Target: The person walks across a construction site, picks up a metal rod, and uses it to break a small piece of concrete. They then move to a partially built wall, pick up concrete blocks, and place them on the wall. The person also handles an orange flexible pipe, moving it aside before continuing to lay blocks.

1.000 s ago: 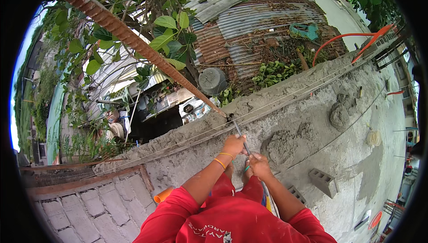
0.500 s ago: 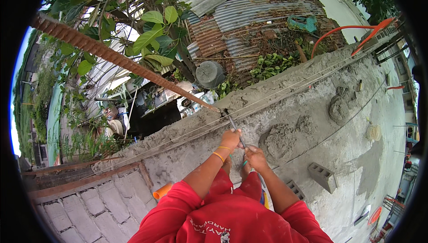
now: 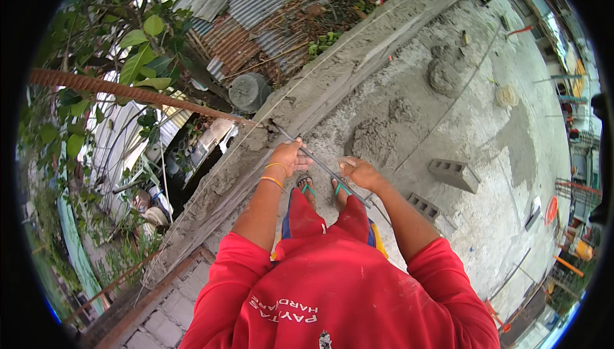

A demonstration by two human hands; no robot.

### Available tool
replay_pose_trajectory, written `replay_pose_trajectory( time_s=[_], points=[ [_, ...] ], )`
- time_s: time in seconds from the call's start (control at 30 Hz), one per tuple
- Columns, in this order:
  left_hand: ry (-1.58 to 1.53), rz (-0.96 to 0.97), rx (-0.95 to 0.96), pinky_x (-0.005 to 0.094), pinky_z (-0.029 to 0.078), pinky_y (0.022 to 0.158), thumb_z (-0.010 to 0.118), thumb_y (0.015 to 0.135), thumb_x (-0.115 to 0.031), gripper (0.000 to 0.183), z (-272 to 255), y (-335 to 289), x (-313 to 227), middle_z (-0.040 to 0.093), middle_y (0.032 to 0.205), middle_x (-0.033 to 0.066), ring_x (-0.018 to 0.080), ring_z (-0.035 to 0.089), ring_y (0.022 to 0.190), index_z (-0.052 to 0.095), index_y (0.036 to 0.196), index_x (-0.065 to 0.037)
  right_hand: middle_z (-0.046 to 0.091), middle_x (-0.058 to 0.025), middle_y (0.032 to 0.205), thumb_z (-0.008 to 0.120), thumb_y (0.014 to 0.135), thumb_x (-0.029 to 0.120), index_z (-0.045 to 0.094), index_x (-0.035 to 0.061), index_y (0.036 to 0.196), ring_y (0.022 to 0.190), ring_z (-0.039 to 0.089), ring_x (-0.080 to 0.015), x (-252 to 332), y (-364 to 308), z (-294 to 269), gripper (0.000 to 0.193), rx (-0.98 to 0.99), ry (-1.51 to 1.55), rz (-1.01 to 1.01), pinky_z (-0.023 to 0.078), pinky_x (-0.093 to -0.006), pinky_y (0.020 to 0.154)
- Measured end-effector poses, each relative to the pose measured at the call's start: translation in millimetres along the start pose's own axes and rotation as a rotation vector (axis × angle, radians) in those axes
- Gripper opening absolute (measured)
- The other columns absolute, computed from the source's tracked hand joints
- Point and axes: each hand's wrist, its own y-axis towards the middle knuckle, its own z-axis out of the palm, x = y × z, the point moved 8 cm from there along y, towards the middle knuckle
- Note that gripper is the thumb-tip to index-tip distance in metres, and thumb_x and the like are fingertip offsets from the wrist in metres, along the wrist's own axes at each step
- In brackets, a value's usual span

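Note:
A thin grey metal rod [image 3: 326, 169] slants from the top of the wall down towards my right knee. My left hand [image 3: 288, 156] has the rod between its thumb and fingers, with the fingers reaching beneath it. Just right of the rod, apart from it, is my right hand [image 3: 359, 172]. Its fingers are curled together, and whatever they may hold is too small to tell. A rusty ribbed steel bar [image 3: 141, 95] runs in from the left and meets the rod's upper end at the mortar-topped wall [image 3: 307, 101].
Mortar heaps [image 3: 376, 141] lie on the concrete floor [image 3: 473, 221] to the right. Hollow blocks [image 3: 455, 175] stand near my right arm. A string [image 3: 332, 47] stretches along the wall. Beyond it are a grey bucket [image 3: 249, 92], corrugated roofing [image 3: 281, 13] and leafy branches [image 3: 137, 61].
My right hand has come off the rod and moved slightly right. My left hand has shifted left, its fingers straighter. The view has turned, swinging the wall to a steeper slant.

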Motion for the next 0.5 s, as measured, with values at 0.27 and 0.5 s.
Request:
replay_pose_trajectory(
  time_s=[0.27,0.5],
  points=[
    [0.080,0.007,0.128,0.0460,0.063,0.079,0.050,0.110,-0.036,0.034,4,-3,2,0.069,0.114,0.0191,0.0335,0.076,0.096,0.057,0.118,-0.004,0.073,-0.0222,0.116,0.062,0.101,0.039,0.069,0.0065,0.130,0.102,0.073,-0.0328,-4,-119,-3,0.044,-0.135,-0.239,0.009,0.056,-0.0406,0.087],
    [0.112,0.011,0.036,0.0456,0.064,0.081,0.048,0.111,-0.035,0.035,3,-3,1,0.068,0.120,0.0230,0.0336,0.077,0.095,0.056,0.118,-0.001,0.076,-0.0148,0.091,0.063,0.098,0.033,0.074,0.0065,0.110,0.087,0.073,-0.0345,-27,-101,28,0.031,-0.214,-0.274,0.134,0.057,-0.0412,0.080]
  ],
)
